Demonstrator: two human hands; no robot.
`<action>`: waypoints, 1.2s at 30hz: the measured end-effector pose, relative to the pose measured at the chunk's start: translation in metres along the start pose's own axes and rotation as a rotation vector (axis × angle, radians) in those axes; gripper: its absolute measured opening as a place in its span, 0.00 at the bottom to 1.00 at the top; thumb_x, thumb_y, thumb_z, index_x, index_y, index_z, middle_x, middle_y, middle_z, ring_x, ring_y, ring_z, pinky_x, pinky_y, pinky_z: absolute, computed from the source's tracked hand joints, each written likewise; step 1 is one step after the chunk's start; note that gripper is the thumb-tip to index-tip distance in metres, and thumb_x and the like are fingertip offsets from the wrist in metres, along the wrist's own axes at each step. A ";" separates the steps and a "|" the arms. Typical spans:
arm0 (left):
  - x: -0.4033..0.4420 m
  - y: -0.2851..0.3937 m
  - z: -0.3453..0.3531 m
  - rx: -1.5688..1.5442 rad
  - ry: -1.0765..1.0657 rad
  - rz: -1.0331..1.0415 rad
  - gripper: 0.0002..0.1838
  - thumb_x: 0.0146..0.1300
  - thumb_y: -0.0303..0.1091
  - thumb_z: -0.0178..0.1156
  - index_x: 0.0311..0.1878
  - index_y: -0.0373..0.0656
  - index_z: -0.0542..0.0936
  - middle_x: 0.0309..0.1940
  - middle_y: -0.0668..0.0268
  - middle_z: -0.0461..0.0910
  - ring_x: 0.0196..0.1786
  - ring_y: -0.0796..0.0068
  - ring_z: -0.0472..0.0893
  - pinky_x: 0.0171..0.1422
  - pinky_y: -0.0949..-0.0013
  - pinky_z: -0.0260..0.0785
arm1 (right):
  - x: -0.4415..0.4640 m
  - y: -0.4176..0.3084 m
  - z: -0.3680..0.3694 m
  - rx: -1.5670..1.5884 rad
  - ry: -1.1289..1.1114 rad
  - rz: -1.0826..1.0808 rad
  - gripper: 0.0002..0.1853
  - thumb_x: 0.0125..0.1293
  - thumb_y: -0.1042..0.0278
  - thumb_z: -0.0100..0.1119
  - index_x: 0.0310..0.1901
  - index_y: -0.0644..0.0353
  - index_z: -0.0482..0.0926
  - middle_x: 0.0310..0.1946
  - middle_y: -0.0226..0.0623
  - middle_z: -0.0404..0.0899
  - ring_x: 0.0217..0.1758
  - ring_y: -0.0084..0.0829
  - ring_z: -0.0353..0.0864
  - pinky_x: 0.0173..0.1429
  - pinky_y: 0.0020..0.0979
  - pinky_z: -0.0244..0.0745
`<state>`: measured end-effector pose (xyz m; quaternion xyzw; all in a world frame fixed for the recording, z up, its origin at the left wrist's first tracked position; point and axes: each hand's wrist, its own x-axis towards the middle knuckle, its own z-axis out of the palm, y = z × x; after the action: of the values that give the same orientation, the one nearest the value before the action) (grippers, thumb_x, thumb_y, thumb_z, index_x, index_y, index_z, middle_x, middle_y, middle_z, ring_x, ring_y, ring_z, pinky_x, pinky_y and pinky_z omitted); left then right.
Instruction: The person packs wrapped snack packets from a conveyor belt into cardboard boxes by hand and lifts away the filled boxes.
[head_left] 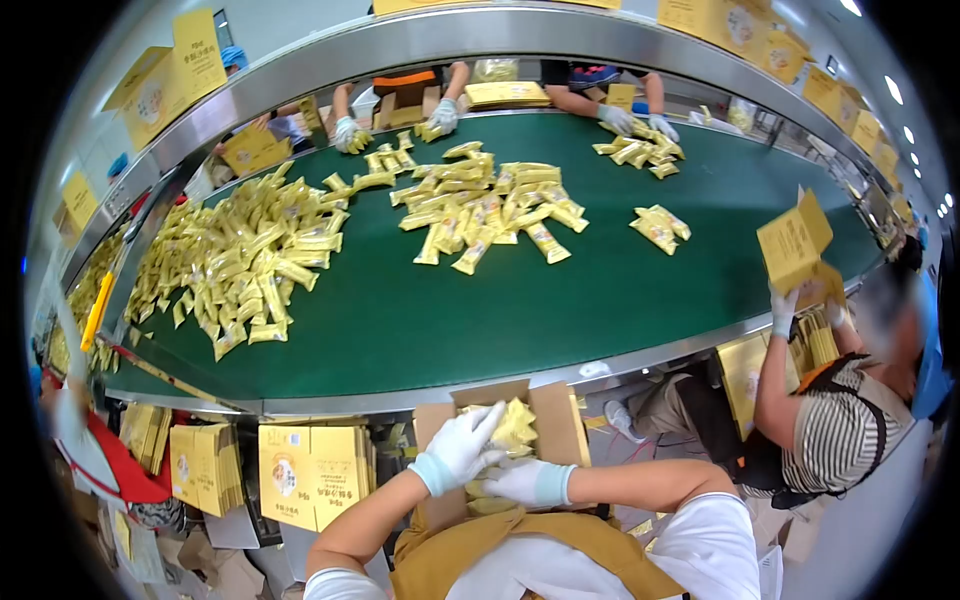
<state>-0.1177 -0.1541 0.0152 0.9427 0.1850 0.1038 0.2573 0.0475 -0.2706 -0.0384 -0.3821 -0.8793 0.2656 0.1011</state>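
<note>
The left hand point(457, 450) and the right hand point(525, 482), both in white gloves, are at an open box point(556, 425), low in the middle of the frame. Yellow packets point(514, 428) sit in it. The left fingers are straight and let go, over the packets. The right fingers reach in, but I cannot tell if they grip one.

If the hands push too hard, I think packets could get squashed or pop over the side. A flap point(432, 420) could bend in and get in the way. The big pile point(270, 240) on the green belt point(420, 330), upper left, looks loose, so a bump could make some slide.

The gloves and flaps hide much of the inside, so I can't count the packets. What holds the box up is hard to see. Across the belt, the metal rail point(480, 35) cuts off the workers' heads.
</note>
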 end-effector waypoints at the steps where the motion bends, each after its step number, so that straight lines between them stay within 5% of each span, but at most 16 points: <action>1: -0.001 0.000 0.010 0.078 -0.024 0.031 0.41 0.63 0.41 0.68 0.76 0.40 0.64 0.61 0.49 0.75 0.56 0.49 0.80 0.59 0.54 0.73 | -0.004 -0.001 0.001 -0.015 -0.009 0.020 0.10 0.64 0.69 0.58 0.46 0.60 0.76 0.45 0.46 0.80 0.49 0.49 0.83 0.51 0.46 0.82; 7: -0.020 0.015 0.041 0.280 -0.055 0.081 0.35 0.63 0.45 0.66 0.72 0.44 0.70 0.61 0.54 0.76 0.59 0.53 0.79 0.63 0.51 0.69 | -0.039 -0.010 -0.013 -0.153 0.047 -0.096 0.08 0.66 0.66 0.56 0.44 0.57 0.77 0.43 0.42 0.78 0.41 0.42 0.83 0.42 0.42 0.81; 8: -0.024 0.018 0.043 0.272 -0.099 0.071 0.37 0.64 0.49 0.65 0.72 0.44 0.69 0.62 0.53 0.75 0.61 0.53 0.77 0.64 0.51 0.67 | -0.046 -0.011 -0.023 -0.140 0.223 -0.196 0.09 0.67 0.59 0.57 0.42 0.54 0.78 0.40 0.38 0.79 0.38 0.40 0.81 0.39 0.41 0.78; 11: -0.034 0.031 0.044 0.292 -0.185 0.063 0.43 0.64 0.62 0.60 0.74 0.43 0.68 0.66 0.49 0.72 0.68 0.50 0.73 0.69 0.49 0.63 | -0.061 -0.018 -0.052 -0.159 0.092 0.014 0.10 0.68 0.57 0.58 0.40 0.53 0.79 0.35 0.36 0.78 0.37 0.41 0.80 0.41 0.42 0.77; 12: -0.038 0.036 0.042 0.329 -0.187 0.076 0.45 0.63 0.67 0.58 0.74 0.43 0.67 0.68 0.48 0.71 0.70 0.49 0.70 0.71 0.49 0.61 | -0.062 -0.015 -0.052 -0.187 0.222 0.101 0.08 0.66 0.59 0.61 0.38 0.53 0.79 0.32 0.35 0.77 0.36 0.43 0.79 0.42 0.43 0.76; 13: -0.040 0.040 0.043 0.365 -0.190 0.088 0.48 0.63 0.71 0.56 0.75 0.43 0.67 0.69 0.47 0.69 0.72 0.48 0.68 0.72 0.48 0.60 | -0.063 -0.013 -0.052 -0.139 0.609 0.178 0.11 0.64 0.60 0.66 0.44 0.55 0.81 0.37 0.37 0.81 0.41 0.46 0.82 0.48 0.44 0.77; 15: -0.033 0.043 0.049 0.464 -0.321 0.020 0.56 0.61 0.80 0.48 0.79 0.41 0.61 0.76 0.42 0.60 0.79 0.45 0.57 0.80 0.44 0.48 | -0.047 0.002 -0.052 -0.264 0.971 0.400 0.22 0.59 0.63 0.74 0.55 0.57 0.82 0.49 0.45 0.84 0.53 0.48 0.83 0.60 0.44 0.76; 17: -0.025 0.050 0.050 0.496 -0.374 -0.028 0.57 0.62 0.80 0.47 0.80 0.42 0.58 0.78 0.42 0.55 0.81 0.45 0.54 0.81 0.42 0.44 | -0.024 0.034 -0.057 -0.119 1.058 0.543 0.25 0.60 0.55 0.75 0.55 0.60 0.82 0.49 0.49 0.85 0.55 0.49 0.83 0.63 0.43 0.76; 20: -0.024 0.050 0.049 0.498 -0.402 -0.038 0.56 0.64 0.79 0.46 0.81 0.42 0.56 0.80 0.41 0.52 0.82 0.44 0.51 0.82 0.42 0.42 | 0.008 0.064 -0.081 0.071 0.408 0.853 0.27 0.60 0.49 0.74 0.52 0.61 0.84 0.48 0.49 0.86 0.55 0.47 0.85 0.63 0.38 0.77; 22: -0.029 0.046 0.049 0.487 -0.345 -0.001 0.56 0.63 0.79 0.47 0.80 0.41 0.58 0.79 0.42 0.55 0.81 0.43 0.54 0.82 0.43 0.43 | 0.016 0.086 -0.069 0.198 0.446 0.862 0.27 0.59 0.45 0.73 0.51 0.60 0.85 0.46 0.49 0.87 0.54 0.47 0.85 0.61 0.38 0.77; 24: -0.033 0.040 0.045 0.271 -0.236 0.041 0.52 0.64 0.72 0.54 0.79 0.39 0.60 0.77 0.42 0.59 0.80 0.43 0.57 0.82 0.44 0.45 | 0.017 0.091 -0.064 0.235 0.433 0.861 0.25 0.61 0.45 0.72 0.49 0.59 0.86 0.45 0.45 0.87 0.51 0.48 0.85 0.58 0.40 0.78; 27: -0.053 0.032 0.038 -0.089 0.116 0.037 0.46 0.63 0.56 0.63 0.77 0.36 0.62 0.75 0.43 0.63 0.77 0.42 0.62 0.82 0.45 0.49 | 0.001 0.073 -0.062 -0.010 0.504 0.573 0.18 0.63 0.52 0.69 0.47 0.57 0.88 0.44 0.42 0.88 0.47 0.45 0.85 0.54 0.39 0.79; 28: -0.064 0.030 0.036 -0.213 0.265 0.025 0.44 0.63 0.50 0.66 0.76 0.35 0.63 0.74 0.43 0.65 0.77 0.41 0.63 0.81 0.46 0.51 | -0.009 0.066 -0.064 -0.116 0.591 0.320 0.12 0.62 0.60 0.67 0.46 0.53 0.88 0.42 0.36 0.88 0.40 0.42 0.84 0.49 0.40 0.80; 29: -0.073 0.030 0.037 -0.372 0.521 -0.041 0.38 0.58 0.32 0.64 0.73 0.32 0.67 0.72 0.44 0.68 0.75 0.42 0.66 0.80 0.49 0.55 | -0.018 0.057 -0.067 -0.144 0.650 0.308 0.12 0.61 0.63 0.67 0.45 0.53 0.88 0.41 0.35 0.88 0.39 0.41 0.83 0.48 0.40 0.80; 33: -0.092 0.016 0.029 -0.354 1.091 -0.418 0.25 0.65 0.20 0.51 0.66 0.31 0.73 0.59 0.48 0.78 0.61 0.52 0.79 0.71 0.56 0.69 | -0.039 0.004 -0.100 -0.257 0.879 0.267 0.15 0.54 0.76 0.66 0.44 0.52 0.88 0.39 0.33 0.88 0.36 0.38 0.83 0.45 0.36 0.80; 36: -0.105 -0.034 0.052 -0.923 0.907 -0.545 0.21 0.70 0.22 0.49 0.65 0.35 0.75 0.55 0.52 0.80 0.57 0.59 0.81 0.66 0.60 0.73 | -0.049 0.001 -0.116 -0.319 1.052 0.344 0.16 0.53 0.76 0.67 0.45 0.52 0.89 0.40 0.36 0.88 0.38 0.38 0.84 0.44 0.35 0.79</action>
<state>-0.2085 -0.1921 -0.0572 0.5208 0.4409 0.4865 0.5456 0.1256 -0.2602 0.0593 -0.6107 -0.6653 -0.0836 0.4212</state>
